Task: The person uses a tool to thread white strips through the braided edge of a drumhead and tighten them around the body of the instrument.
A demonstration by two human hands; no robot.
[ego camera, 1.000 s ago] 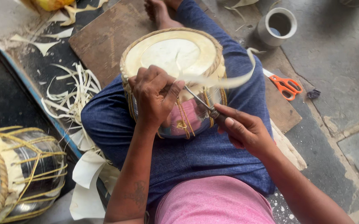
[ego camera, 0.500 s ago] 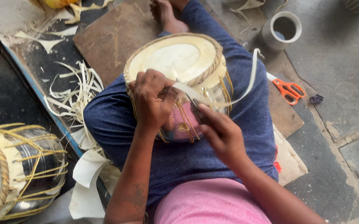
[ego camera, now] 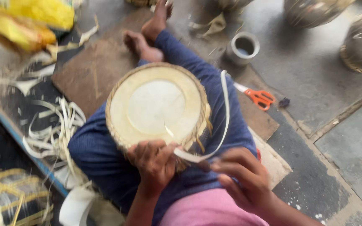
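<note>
Drum (ego camera: 158, 104): centre frame, braced on lap for lacing | left hand (ego camera: 154, 161): fingers clamp near rim, steadying | right hand (ego camera: 243, 180): pinches pale strap (ego camera: 225, 113) (pulled taut) | scissors (ego camera: 258, 97): floor, right, within reach

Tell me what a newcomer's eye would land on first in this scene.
First the round drum with its pale skin head, resting in the lap at the centre of the view. Next the pale strap curving from the drum's right side down to the two hands: the left hand presses on the drum's near rim, and the right hand pulls the strap's end in its grip. Orange-handled scissors lie on the floor to the right.
</note>
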